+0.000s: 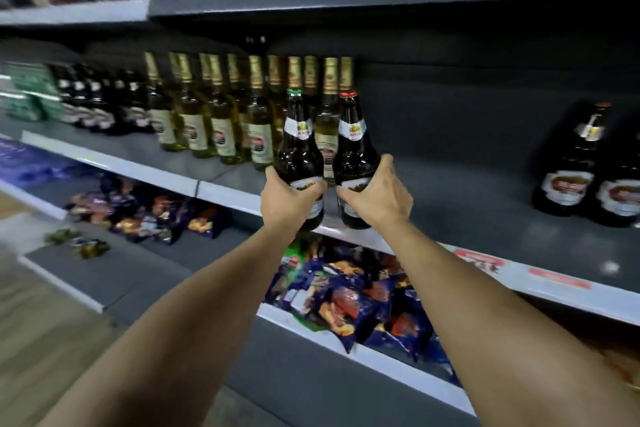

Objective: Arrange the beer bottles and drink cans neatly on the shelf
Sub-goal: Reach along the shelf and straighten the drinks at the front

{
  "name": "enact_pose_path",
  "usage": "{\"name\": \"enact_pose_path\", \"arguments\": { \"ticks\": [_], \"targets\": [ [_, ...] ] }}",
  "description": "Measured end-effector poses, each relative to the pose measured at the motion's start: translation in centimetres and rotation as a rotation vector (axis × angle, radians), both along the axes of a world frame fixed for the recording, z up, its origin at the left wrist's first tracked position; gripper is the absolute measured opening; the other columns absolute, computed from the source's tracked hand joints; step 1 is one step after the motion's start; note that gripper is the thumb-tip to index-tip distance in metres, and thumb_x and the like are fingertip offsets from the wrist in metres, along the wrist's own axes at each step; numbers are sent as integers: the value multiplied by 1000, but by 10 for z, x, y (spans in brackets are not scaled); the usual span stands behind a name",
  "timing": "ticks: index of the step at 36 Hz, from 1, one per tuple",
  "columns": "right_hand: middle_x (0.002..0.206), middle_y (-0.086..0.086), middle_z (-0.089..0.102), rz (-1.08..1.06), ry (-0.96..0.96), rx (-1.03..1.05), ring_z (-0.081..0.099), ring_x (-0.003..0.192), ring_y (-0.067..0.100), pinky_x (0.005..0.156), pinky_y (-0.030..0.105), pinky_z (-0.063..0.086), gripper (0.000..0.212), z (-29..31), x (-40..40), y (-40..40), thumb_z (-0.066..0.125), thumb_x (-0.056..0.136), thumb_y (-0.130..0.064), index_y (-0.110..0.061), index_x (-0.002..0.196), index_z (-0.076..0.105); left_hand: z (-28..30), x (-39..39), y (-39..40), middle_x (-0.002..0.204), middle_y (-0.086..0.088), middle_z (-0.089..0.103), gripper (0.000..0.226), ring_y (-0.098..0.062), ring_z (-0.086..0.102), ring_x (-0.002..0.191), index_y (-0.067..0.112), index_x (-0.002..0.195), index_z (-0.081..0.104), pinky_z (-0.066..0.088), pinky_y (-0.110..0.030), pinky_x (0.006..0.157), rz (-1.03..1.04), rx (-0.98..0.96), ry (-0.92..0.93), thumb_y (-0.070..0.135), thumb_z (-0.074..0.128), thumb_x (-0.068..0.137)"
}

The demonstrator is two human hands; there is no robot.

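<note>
Risk: glass knock. Left hand [284,199] grips green-cap bottle [300,152], right hand [377,196] grips red-cap bottle [354,149], fingers curled round bodies, both at shelf [467,184] front edge, nearly touching. Careless push could topple pale bottles [221,121] just behind; bases near lip could slip off.

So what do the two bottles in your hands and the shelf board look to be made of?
Both dark bottles, the green-capped one in the left hand and the red-capped one in the right hand, look like glossy brown glass: sharp highlights, see-through tint. Labels seem paper, caps probably metal. The shelf board looks like matt grey painted metal, though laminate is possible.
</note>
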State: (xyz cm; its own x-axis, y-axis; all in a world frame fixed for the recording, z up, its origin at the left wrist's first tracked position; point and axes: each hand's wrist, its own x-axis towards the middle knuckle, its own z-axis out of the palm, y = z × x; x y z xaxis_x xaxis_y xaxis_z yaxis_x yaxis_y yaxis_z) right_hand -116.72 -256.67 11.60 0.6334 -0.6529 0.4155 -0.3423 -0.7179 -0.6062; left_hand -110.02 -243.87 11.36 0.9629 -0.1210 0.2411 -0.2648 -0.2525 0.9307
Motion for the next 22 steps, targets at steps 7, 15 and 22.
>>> {"name": "enact_pose_path", "arguments": {
  "ticks": [7,15,22],
  "targets": [
    [122,7,57,74,-15,67,58,111,32,77,34,43,82,-9,91,126,77,68,-57,-16,125,34,-13,77,136,121,-9,59,62,-29,56,112,13,122,46,42,-32,83,127,16,15,34,79,74],
    [124,6,57,120,7,166,57,113,31,72,32,37,74,-20,185,231,75,71,-53,-14,120,35,-28,158,238,113,-6,60,61,-28,58,103,13,118,47,45,-33,82,204,14,27,31,81,71],
    [125,7,57,206,9,134,57,113,31,79,36,45,81,-16,284,280,76,68,-55,-14,126,35,-37,247,292,103,2,56,63,-21,56,96,15,118,48,46,-30,80,272,22,21,34,82,68]
  ]
}}
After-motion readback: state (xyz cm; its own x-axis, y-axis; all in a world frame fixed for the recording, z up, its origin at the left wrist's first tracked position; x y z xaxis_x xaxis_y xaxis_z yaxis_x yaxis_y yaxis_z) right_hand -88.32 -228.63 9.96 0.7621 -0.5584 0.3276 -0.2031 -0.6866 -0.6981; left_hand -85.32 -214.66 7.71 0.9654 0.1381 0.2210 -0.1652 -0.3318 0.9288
